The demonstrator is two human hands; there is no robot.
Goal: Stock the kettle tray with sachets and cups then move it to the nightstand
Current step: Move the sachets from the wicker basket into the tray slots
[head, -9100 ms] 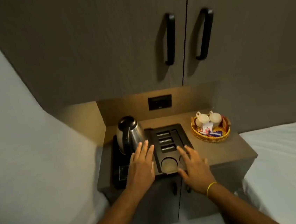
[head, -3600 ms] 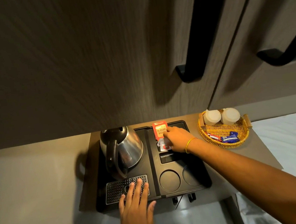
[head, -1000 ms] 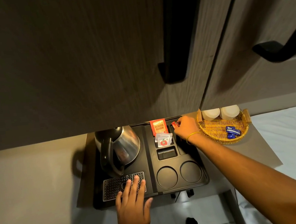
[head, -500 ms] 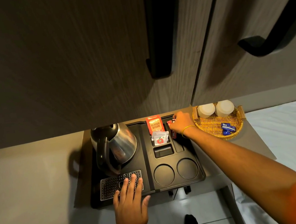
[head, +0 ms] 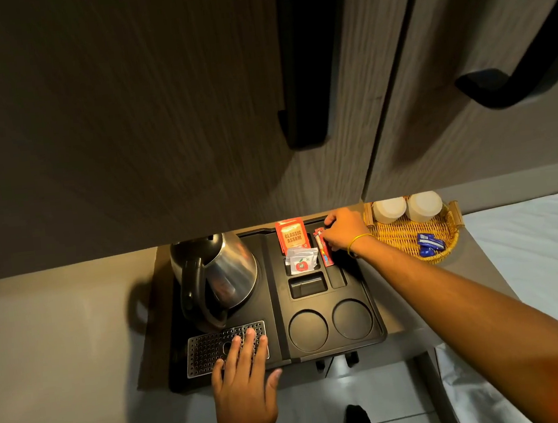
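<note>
The black kettle tray [head: 287, 355] lies on the brown counter with a steel kettle [head: 220, 274] at its left. An orange Assam tea sachet [head: 291, 236] stands in the far slot, and white sachets with a red logo [head: 301, 260] fill the slot in front of it. My right hand [head: 343, 230] pinches red stick sachets [head: 323, 249] over the narrow right slot. My left hand [head: 245, 383] lies flat, fingers spread, on the tray's perforated drip grid [head: 204, 348]. Both round cup wells [head: 331, 324] hold nothing. Two white cups [head: 406, 208] sit upside down in a wicker basket [head: 401, 239].
Blue sachets [head: 429, 245] remain in the basket. Dark cabinet doors with black handles [head: 300, 71] overhang the counter's back and hide the tray's far edge. A white bed [head: 543, 252] lies to the right. A grey wall runs along the left. Floor shows below the counter's front.
My right hand has brought the red sticks from the basket side down into the narrow slot beside the tea sachet. My left hand has stayed flat on the grid.
</note>
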